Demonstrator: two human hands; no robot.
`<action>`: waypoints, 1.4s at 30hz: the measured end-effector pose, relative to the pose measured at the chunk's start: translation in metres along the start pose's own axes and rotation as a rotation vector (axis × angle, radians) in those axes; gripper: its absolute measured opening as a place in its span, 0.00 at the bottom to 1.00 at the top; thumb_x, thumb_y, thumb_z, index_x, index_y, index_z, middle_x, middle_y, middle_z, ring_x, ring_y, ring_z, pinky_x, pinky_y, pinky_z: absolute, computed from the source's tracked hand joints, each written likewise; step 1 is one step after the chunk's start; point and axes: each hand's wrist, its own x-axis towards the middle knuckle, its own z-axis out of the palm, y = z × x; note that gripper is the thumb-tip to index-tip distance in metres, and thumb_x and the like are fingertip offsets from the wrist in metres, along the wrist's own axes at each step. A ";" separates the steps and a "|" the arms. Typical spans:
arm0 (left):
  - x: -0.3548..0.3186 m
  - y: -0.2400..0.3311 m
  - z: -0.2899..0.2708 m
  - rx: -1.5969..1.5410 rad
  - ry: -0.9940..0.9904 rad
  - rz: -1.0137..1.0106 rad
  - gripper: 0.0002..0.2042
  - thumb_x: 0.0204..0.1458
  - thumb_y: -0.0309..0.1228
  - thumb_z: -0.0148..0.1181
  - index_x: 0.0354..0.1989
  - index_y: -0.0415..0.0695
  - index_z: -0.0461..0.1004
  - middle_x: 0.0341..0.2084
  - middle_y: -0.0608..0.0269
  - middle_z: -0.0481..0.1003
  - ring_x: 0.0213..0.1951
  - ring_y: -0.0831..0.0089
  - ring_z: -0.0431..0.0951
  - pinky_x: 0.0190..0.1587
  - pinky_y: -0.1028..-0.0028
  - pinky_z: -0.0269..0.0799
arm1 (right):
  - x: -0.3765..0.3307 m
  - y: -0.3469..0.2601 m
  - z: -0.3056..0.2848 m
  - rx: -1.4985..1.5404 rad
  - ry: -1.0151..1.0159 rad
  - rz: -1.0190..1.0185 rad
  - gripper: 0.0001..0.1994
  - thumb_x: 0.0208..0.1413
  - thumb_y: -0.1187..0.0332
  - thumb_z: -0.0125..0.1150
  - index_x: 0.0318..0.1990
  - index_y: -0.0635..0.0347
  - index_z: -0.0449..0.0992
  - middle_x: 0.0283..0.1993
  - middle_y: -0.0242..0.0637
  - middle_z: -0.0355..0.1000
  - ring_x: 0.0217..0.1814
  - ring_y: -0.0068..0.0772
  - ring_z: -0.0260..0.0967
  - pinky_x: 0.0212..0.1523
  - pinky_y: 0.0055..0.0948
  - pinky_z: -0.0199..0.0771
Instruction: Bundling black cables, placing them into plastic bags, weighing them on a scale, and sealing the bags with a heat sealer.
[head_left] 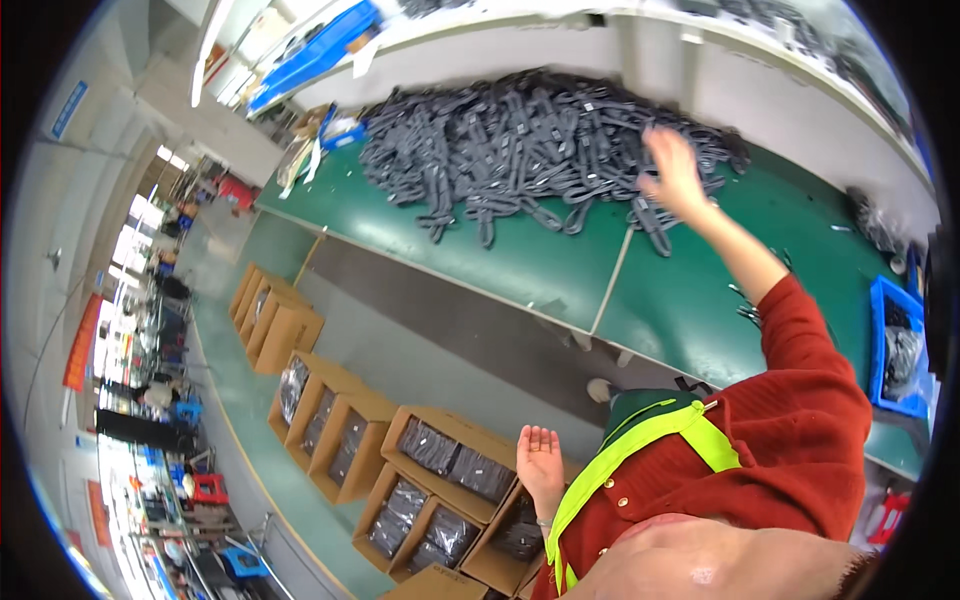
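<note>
Snagging looks possible, since grey strap loops (510, 150) lie tangled beneath the outstretched, seemingly empty fingers of the right hand (676, 180); the left hand (541, 466) is unclenched, empty.

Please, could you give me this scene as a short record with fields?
Pile: many dark grey looped pieces
Surface: green table, under the pile
Right hand: open, over the pile's right part; contact unclear
Left hand: open, empty, palm showing
Floor: open cardboard boxes, several with dark contents
Table's right end: blue bin
</note>
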 end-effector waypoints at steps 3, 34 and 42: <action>0.020 0.018 -0.013 -0.079 0.037 0.034 0.09 0.55 0.30 0.47 0.41 0.41 0.70 0.34 0.61 0.73 0.37 0.70 0.71 0.47 0.70 0.65 | 0.101 0.014 0.025 -0.223 0.107 0.000 0.39 0.38 0.65 0.58 0.63 0.52 0.51 0.62 0.42 0.52 0.65 0.45 0.48 0.61 0.48 0.47; 0.381 0.132 0.227 0.378 -0.209 -0.573 0.10 0.54 0.29 0.49 0.42 0.40 0.70 0.32 0.60 0.73 0.36 0.69 0.72 0.46 0.69 0.66 | 0.365 0.070 0.062 -0.502 -0.299 0.713 0.31 0.54 0.45 0.45 0.59 0.55 0.62 0.58 0.40 0.63 0.59 0.42 0.59 0.61 0.32 0.54; 0.444 0.170 0.259 0.397 -0.310 -0.690 0.12 0.54 0.29 0.48 0.44 0.38 0.67 0.34 0.59 0.71 0.37 0.69 0.71 0.47 0.71 0.65 | 0.387 0.081 0.098 -0.652 -0.374 0.976 0.30 0.52 0.45 0.45 0.56 0.56 0.65 0.55 0.41 0.65 0.56 0.43 0.62 0.56 0.38 0.57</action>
